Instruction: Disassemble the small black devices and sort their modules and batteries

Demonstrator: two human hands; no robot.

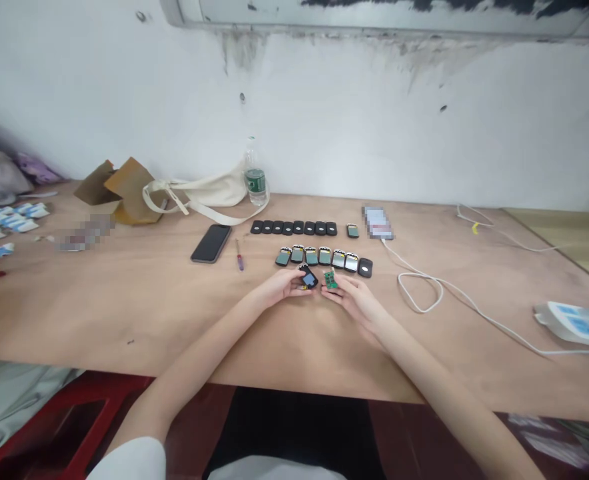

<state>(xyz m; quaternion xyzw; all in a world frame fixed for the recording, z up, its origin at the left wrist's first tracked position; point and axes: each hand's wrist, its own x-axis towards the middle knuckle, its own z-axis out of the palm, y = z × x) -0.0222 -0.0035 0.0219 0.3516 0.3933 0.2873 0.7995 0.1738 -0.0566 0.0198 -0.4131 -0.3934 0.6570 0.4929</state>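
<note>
My left hand [287, 285] is closed on a black plastic casing [308, 278] that has a pale patch inside it. Close beside it, my right hand [353, 293] pinches a small green circuit board [330, 279]. Casing and board are held slightly apart above the table. Just beyond my hands lies a row of small devices with grey screens [311, 256], with one black cover [365, 267] at its right end. Farther back is a row of black covers [287, 228], and to their right a lone device with a screen [353, 231].
On the left are a dark phone [211, 243], a screwdriver [239, 256], a pale bag [214, 190], a water bottle [255, 179] and brown paper [137, 193]. A second phone [377, 223] trails a white cable [459, 298] rightward. A white-and-blue device [577, 325] stands far right.
</note>
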